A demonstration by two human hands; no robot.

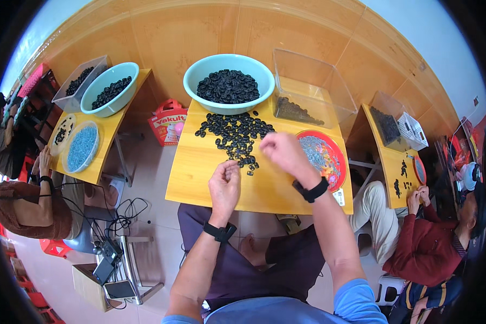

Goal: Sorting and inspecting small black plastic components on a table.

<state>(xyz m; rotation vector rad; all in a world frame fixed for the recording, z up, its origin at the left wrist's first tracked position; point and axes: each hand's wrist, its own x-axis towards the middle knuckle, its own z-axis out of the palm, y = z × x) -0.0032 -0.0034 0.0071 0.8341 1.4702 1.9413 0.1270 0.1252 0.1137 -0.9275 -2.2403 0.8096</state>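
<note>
Small black oval pieces [237,135] lie in a loose heap on the yellow wooden table [191,186] before me. My left hand [225,186] is closed at the near edge of the heap, fingertips pinched. Whatever it holds is hidden or too small to name. To the right of the heap, my right hand [282,152] hovers above the table with its fingers curled together; I cannot make out what is in them. Beside that hand sits a red round plate [341,162] with many small silvery pieces [314,152] on it.
Behind the heap stands a pale teal basin [191,89] full of black pieces, with a clear plastic box [308,89] to its right. People sit at similar tables on the left [105,162] and right [391,178]. Black cables [125,218] trail over the floor at left.
</note>
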